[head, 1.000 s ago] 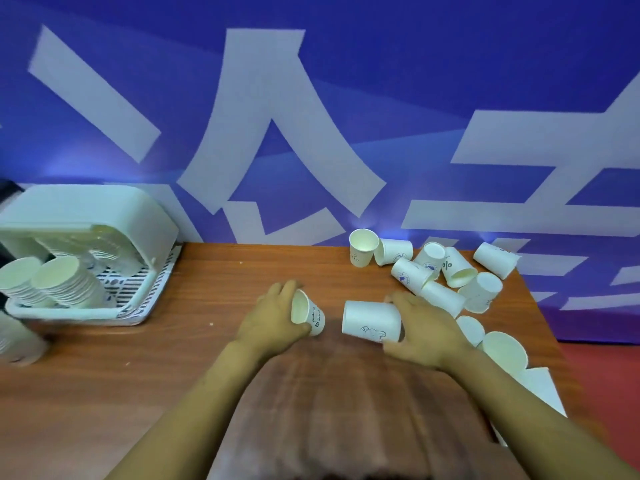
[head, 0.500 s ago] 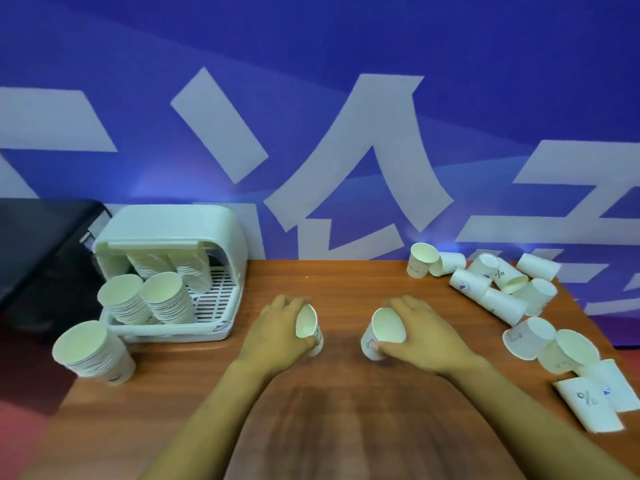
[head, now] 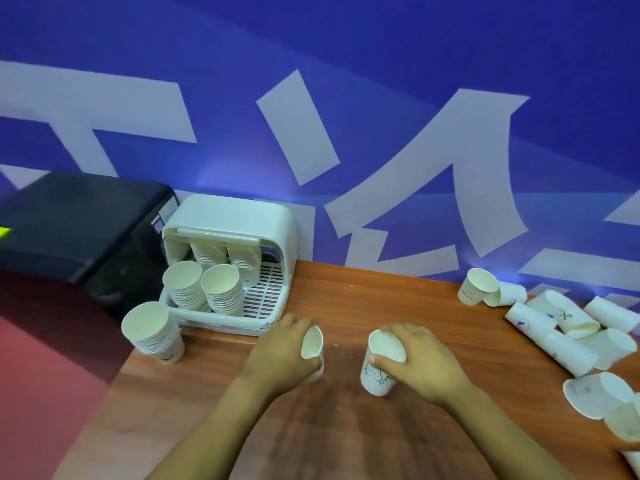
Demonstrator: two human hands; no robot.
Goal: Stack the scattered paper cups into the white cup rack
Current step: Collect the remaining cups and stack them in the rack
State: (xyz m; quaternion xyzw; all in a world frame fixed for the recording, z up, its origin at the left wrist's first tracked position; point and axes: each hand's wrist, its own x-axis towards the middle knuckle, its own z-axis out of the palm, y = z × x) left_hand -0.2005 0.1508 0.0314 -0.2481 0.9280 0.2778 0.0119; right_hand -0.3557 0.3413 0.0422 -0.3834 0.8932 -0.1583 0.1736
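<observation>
Head view, left hand gripping cup, right hand gripping another cup

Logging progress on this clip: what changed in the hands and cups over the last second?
The right hand lifted its cup from lying on its side to nearly upright, mouth up, and carried it away from the scattered cups. The left hand kept holding its cup. The view swung left. The stacks in the white rack look unchanged.

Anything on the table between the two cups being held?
Nothing: in the head view only bare table separates the left hand's cup from the right hand's cup.
</observation>
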